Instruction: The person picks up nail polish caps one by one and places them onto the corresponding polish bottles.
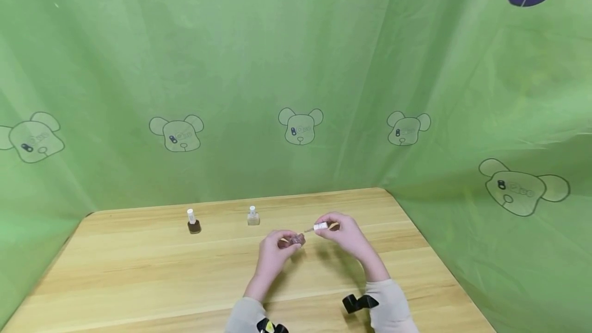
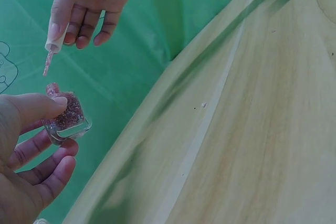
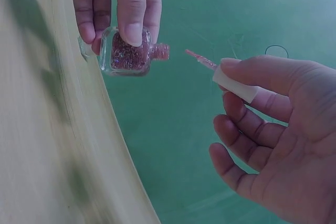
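Note:
My left hand (image 1: 273,253) pinches a small glass nail polish bottle (image 3: 128,53) filled with pinkish glitter polish. Its neck (image 3: 160,51) is uncapped and, in the right wrist view, points toward my other hand. Between thumb and fingers, my right hand (image 1: 344,235) holds the white brush cap (image 3: 235,85). A thin brush (image 3: 198,57) coated in pink polish sticks out of the cap. The brush tip is a short gap away from the bottle's mouth. Both hands are raised above the wooden table (image 1: 152,281).
Two capped polish bottles stand toward the table's back: a dark one (image 1: 194,226) at left and a clear or pale one (image 1: 253,217) nearer the middle. Green curtains (image 1: 231,81) with bear-head prints surround the table at the back and sides. Small specks (image 2: 203,105) lie on the tabletop.

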A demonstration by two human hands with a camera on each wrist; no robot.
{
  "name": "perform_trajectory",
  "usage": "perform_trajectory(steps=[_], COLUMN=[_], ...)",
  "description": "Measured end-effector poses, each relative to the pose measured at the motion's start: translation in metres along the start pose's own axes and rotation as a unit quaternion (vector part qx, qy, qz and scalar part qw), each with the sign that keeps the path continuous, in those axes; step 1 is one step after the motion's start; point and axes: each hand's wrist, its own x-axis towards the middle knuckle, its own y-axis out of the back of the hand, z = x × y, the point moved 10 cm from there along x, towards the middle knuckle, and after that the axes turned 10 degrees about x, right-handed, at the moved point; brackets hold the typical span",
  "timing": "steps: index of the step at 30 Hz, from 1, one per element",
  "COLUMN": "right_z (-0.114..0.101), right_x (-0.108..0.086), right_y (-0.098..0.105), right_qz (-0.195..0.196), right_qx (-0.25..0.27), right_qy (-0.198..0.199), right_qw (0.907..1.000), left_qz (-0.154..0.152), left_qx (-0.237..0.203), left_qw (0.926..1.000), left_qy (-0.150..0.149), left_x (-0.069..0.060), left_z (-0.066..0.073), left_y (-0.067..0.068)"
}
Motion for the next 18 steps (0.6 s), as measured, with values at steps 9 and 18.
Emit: perform_trajectory(steps=[9, 18], right_z=[-0.0036, -0.0034], right_x=[-0.0005, -0.0013], right_y=[-0.0039, -0.0072], right_qz=[-0.015, -0.025], right_qx=[-0.027, -0.047], right_qy=[0.008, 0.011], right_qw=[0.9995, 0.9985], left_qz=[-0.002, 0.001], left_qx=[0.003, 0.008], left_qw=[0.9999, 0.9998], left_qy=[-0.012, -0.017], left_x=[-0.0018, -0.0023], left_z=[0.0075, 0.0096], left_y=[-0.0013, -0.0009])
